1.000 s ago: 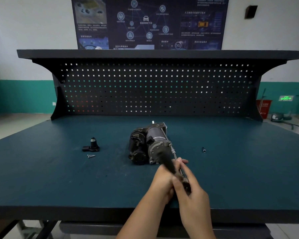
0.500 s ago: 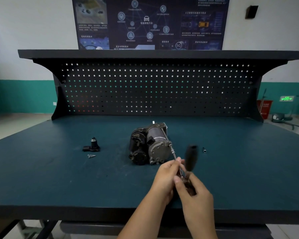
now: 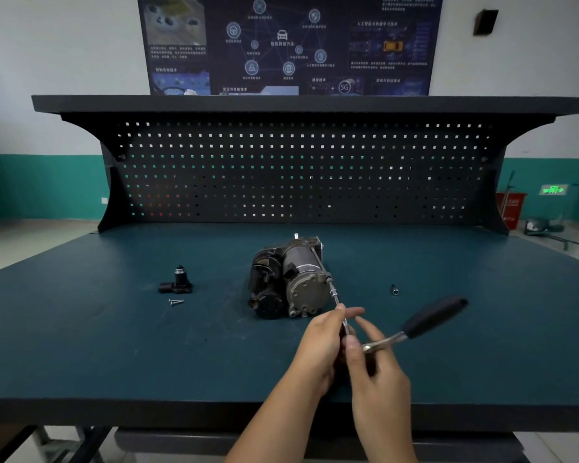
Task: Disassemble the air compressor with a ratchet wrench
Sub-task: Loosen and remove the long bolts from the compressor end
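The air compressor [image 3: 290, 279], dark and grey metal, lies in the middle of the blue workbench [image 3: 114, 345]. A thin extension bar [image 3: 335, 297] runs from its right front corner toward me. My left hand [image 3: 321, 342] pinches the bar near its near end. My right hand [image 3: 378, 372] holds the ratchet wrench [image 3: 418, 325] at its head. The wrench's black handle points right and away, lifted off the bench.
A small black removed part [image 3: 178, 282] stands left of the compressor, with a loose screw [image 3: 176, 301] in front of it. A small socket bit [image 3: 395, 290] lies to the right. A pegboard back panel [image 3: 298, 168] and shelf close the far side.
The wrench handle has swung clockwise, from pointing at the compressor on the left, through upright, to pointing out to the right. Both hands have stayed at the end of the bar.
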Motion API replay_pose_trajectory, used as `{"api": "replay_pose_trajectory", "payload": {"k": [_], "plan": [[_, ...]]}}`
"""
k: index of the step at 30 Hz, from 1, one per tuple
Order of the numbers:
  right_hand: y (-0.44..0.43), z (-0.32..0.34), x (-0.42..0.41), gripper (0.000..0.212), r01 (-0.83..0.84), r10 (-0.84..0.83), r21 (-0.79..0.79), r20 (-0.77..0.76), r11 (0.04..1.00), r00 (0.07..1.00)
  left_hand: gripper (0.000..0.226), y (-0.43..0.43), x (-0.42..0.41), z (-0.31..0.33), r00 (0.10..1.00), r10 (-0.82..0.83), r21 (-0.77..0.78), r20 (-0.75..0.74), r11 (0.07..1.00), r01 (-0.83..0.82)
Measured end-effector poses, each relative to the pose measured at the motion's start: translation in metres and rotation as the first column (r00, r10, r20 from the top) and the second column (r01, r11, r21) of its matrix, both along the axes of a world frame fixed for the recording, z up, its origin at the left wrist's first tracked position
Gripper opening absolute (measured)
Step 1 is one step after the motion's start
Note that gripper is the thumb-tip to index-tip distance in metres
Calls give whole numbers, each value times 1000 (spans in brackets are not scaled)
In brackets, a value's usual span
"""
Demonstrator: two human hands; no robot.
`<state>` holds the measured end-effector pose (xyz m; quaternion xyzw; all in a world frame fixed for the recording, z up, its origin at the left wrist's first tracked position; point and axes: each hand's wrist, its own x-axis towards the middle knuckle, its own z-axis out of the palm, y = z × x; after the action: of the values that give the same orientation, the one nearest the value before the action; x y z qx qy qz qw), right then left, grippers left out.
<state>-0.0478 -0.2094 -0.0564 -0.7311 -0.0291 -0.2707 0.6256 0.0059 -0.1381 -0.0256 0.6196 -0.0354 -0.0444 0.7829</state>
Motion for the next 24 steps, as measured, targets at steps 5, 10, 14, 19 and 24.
{"api": "replay_pose_trajectory", "payload": {"k": [5,10,14,19,24], "plan": [[-1,0,-3,42,-29,33,-97,38,995,999,30,-4,3,1,999,44,-30,-30,999,-45],[-4,-3,-1,42,-42,54,-137,82,990,995,31,-5,5,1,999,27,-31,24,999,-26],[1,-5,0,30,-20,28,-90,90,996,996,28,-3,4,-3,1000,10,13,30,1000,-10],[1,-8,7,34,40,-42,53,30,998,999,41,0,2,-3,998,-36,58,53,998,33],[2,-5,3,46,1,-1,-43,12,999,1000,40,1,4,-3,999,-14,92,36,996,10]]}}
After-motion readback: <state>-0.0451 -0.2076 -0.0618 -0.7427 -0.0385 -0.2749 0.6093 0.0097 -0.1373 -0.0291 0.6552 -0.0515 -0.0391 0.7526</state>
